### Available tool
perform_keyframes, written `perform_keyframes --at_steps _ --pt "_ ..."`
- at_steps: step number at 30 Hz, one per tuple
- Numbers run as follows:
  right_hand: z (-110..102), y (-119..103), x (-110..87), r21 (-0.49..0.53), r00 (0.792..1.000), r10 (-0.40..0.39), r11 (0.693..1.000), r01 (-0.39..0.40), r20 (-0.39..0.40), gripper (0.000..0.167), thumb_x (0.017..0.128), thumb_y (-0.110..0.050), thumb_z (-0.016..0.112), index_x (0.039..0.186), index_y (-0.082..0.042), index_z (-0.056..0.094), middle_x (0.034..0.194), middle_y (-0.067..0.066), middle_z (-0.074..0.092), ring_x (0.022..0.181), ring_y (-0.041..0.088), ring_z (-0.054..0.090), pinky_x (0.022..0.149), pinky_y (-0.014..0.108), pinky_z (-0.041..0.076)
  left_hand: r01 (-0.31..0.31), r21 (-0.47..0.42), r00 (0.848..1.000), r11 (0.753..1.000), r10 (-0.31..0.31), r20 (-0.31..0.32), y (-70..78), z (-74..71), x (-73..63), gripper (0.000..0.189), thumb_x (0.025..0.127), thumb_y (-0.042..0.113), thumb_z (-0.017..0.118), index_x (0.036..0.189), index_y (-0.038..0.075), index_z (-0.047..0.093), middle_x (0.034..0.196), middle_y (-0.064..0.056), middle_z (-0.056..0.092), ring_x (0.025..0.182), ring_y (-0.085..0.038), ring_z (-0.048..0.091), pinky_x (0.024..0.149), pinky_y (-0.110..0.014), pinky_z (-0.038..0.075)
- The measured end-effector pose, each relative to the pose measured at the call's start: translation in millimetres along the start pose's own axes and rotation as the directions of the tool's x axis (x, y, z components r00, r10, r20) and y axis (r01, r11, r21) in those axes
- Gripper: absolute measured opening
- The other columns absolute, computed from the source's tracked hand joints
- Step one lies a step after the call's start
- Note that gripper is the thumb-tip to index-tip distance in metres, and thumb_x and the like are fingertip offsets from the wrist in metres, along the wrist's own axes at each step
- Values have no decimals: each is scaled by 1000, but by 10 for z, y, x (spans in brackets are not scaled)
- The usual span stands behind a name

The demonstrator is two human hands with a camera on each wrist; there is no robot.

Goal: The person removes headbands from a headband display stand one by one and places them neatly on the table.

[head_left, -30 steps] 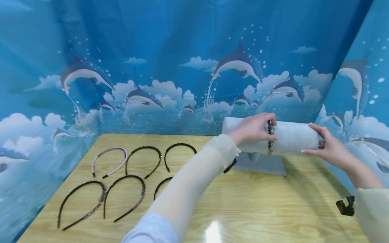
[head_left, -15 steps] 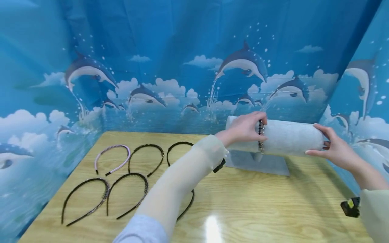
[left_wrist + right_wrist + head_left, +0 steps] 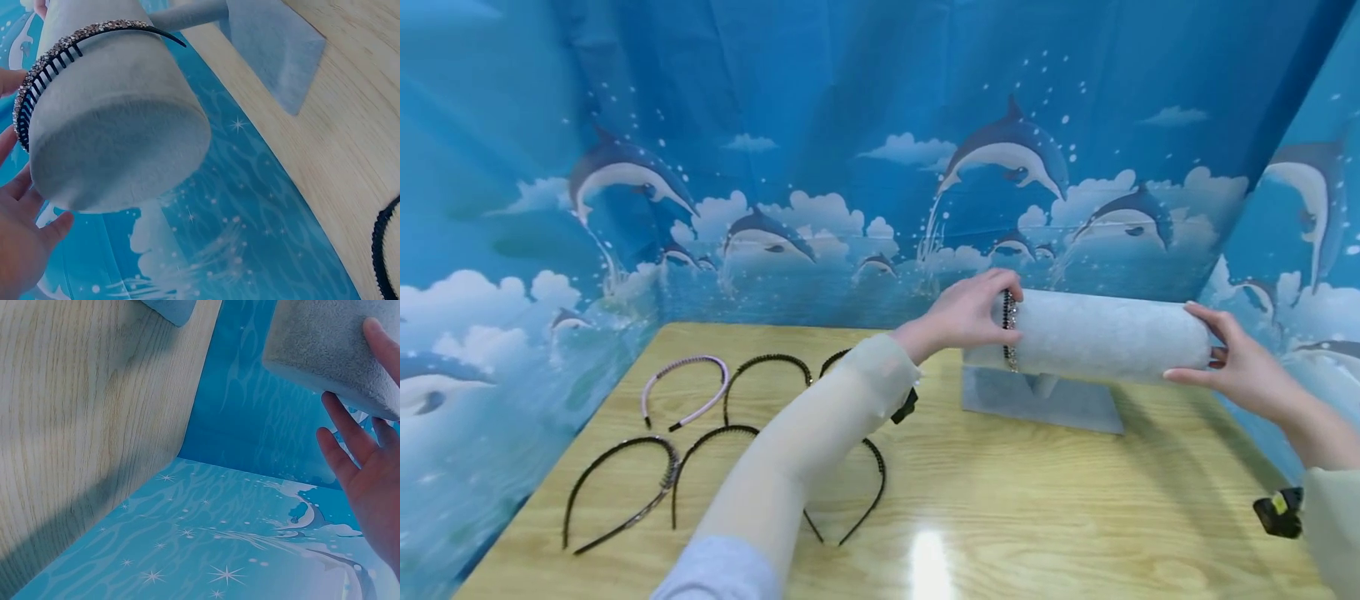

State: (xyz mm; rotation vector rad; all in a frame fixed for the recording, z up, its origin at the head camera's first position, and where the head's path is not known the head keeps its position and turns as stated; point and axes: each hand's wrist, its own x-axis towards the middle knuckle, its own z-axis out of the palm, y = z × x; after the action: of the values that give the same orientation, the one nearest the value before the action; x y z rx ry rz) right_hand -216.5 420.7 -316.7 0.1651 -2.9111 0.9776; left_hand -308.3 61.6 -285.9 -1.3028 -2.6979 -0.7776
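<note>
A grey plush cylinder of a headband stand [image 3: 1108, 333] lies level above its flat base [image 3: 1037, 400]. Near the cylinder's left end sits a black toothed headband covered in rhinestones [image 3: 1011, 337]. My left hand [image 3: 966, 312] pinches that headband between thumb and fingers. In the left wrist view the rhinestone headband [image 3: 53, 53] arcs over the cylinder close to its end face, its tip sticking out past the side. My right hand [image 3: 1247, 367] holds the cylinder's right end, thumb on one side and fingers on the other; the right wrist view shows a fingertip at its edge.
On the wooden table [image 3: 1037, 517], to the left, lie a pink headband [image 3: 692, 359] and several black ones, such as one at the front left [image 3: 576, 483]. My left forearm covers part of some. A dolphin-print curtain [image 3: 850, 167] closes off the back and sides.
My left hand has slid the rhinestone headband leftward along the cylinder, from near its middle to near its left end. The right hand keeps its place on the other end.
</note>
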Motion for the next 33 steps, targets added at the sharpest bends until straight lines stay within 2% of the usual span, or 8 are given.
perform_keyframes --at_steps 3,7,13,18,22,25,28,33 --pt "34 -3 21 -11 1000 -4 1000 4 -14 106 88 -20 74 154 -3 -7 152 36 -5 116 67 31 72 51 52 2 -16 1000 1000 -2 -6 -58 -23 -59 41 87 38 72 118 21 51 141 6 43 126 -10 42 95 -29 41" --pt "14 -8 18 -31 1000 0 1000 -1 -27 105 88 -18 74 154 -2 -6 151 37 -4 116 67 31 73 52 52 -13 -62 1000 998 11 -18 -115 -28 -58 48 86 35 74 125 21 50 138 5 44 126 -10 41 97 -30 40" --pt "-3 0 18 -35 999 9 999 -10 -30 107 88 -21 75 154 -3 -7 151 37 -4 116 67 31 73 51 52 -38 -228 999 973 37 -10 -230 8 -3 63 85 29 76 139 21 45 141 2 42 130 -12 37 100 -33 39" --pt "-13 2 6 0 1000 8 1000 -8 6 107 88 -22 75 154 -5 -8 150 38 -3 116 65 32 69 35 55 -29 -343 999 939 37 16 -345 50 25 76 80 29 81 144 20 42 143 0 41 124 -15 41 93 -34 43" --pt "-17 -13 3 22 1000 5 1000 -5 17 107 88 -22 75 154 -5 -7 150 38 -2 118 65 32 68 27 53 -52 -332 996 942 71 47 -407 64 74 88 74 32 86 146 20 37 148 0 36 129 -15 37 99 -35 40" --pt "3 -32 14 21 1000 7 1000 -7 17 107 87 -23 75 154 -5 -7 151 37 -1 119 65 31 71 34 55 -52 -303 994 952 78 75 -436 53 81 97 70 35 88 148 19 33 150 -1 32 133 -14 33 103 -35 36" --pt "7 -43 9 19 1000 15 1000 -15 16 108 87 -25 75 154 -6 -7 151 36 -2 120 64 31 74 41 55 -33 -295 993 955 65 98 -434 37 79 103 68 37 90 149 16 30 148 -2 34 130 -14 36 101 -33 38" --pt "-2 -39 -4 24 1000 13 1000 -13 14 107 87 -23 75 154 -5 -7 151 37 -2 119 65 30 72 41 55 -35 -281 994 959 63 91 -432 45 79 105 67 40 89 148 12 28 142 -2 37 123 -13 40 96 -29 40"
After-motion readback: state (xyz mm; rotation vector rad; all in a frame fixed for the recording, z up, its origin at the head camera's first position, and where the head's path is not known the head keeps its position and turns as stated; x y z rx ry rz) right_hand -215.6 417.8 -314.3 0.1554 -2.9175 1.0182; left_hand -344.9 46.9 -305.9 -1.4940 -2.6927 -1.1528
